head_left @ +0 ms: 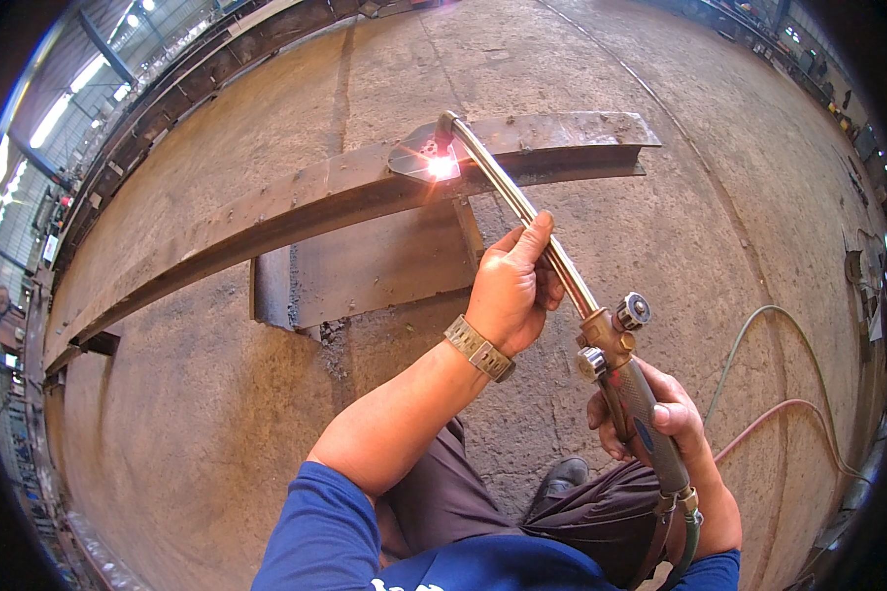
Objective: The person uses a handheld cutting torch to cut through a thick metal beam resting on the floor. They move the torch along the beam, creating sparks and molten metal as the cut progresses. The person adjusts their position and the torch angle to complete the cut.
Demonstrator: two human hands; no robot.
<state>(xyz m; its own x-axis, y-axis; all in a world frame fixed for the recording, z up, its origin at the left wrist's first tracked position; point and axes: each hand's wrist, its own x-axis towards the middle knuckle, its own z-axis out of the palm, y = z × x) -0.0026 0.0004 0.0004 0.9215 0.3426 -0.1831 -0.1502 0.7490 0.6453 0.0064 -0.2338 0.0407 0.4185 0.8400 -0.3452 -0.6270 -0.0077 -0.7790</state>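
A cutting torch point(581, 288) slants across the view, its bent head over a small dark steel plate point(414, 156). That plate lies on a long rusty steel beam point(325, 179), and a bright flame with sparks glows at the tip, hiding the spot beneath it. My left hand point(514, 286), with a watch on its wrist, is closed round the torch's metal tubes about midway. Lower right, my right hand point(672, 414) grips the dark ribbed handle below two round valve knobs point(633, 311).
Under the beam sits a wide steel channel piece point(379, 266) with dark crumbs of slag beside it. A green hose point(724, 369) and a red hose point(774, 407) curve over the concrete floor point(197, 424) at right. My shoe point(562, 481) stands below the torch.
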